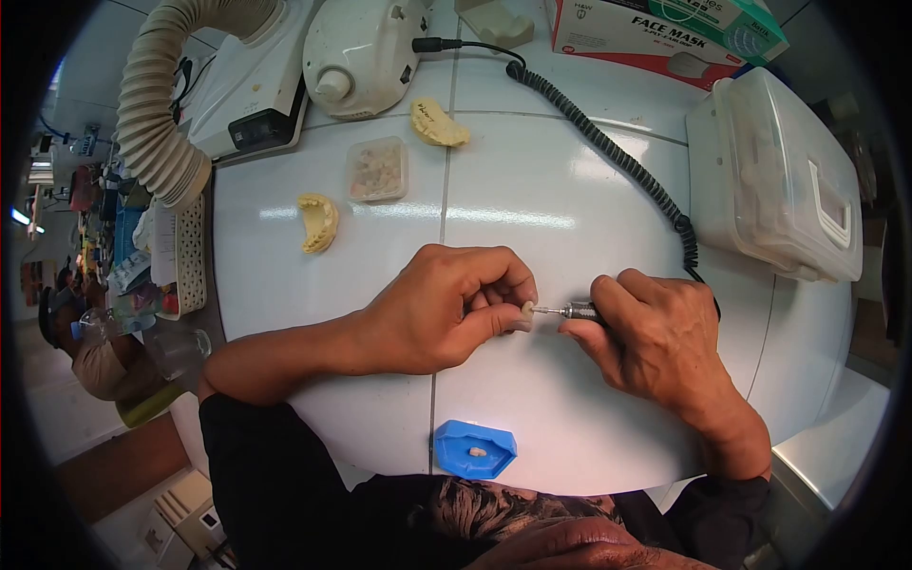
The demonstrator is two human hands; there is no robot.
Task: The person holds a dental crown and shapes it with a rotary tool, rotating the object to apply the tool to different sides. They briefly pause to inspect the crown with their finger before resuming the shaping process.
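Note:
Between thumb and fingers, my left hand (451, 309) pinches a small pale tooth-like piece (528, 309). My right hand (660, 332) is wrapped round a rotary handpiece (581, 311), whose thin bit points left and meets the small piece or comes very close to it. A coiled black cord (608, 142) runs from behind the right hand up to the white control unit (366, 57). Below the hands, near the table's front edge, a blue tray (474, 449) holds a small pale piece (477, 452).
Two yellowish dental casts (318, 223) (438, 123) and a clear box of small pieces (377, 170) lie beyond my left hand. A ribbed hose (152, 104) hangs at the upper left. A plastic case (779, 180) and mask box (655, 43) stand right. Another person (95, 356) sits far left.

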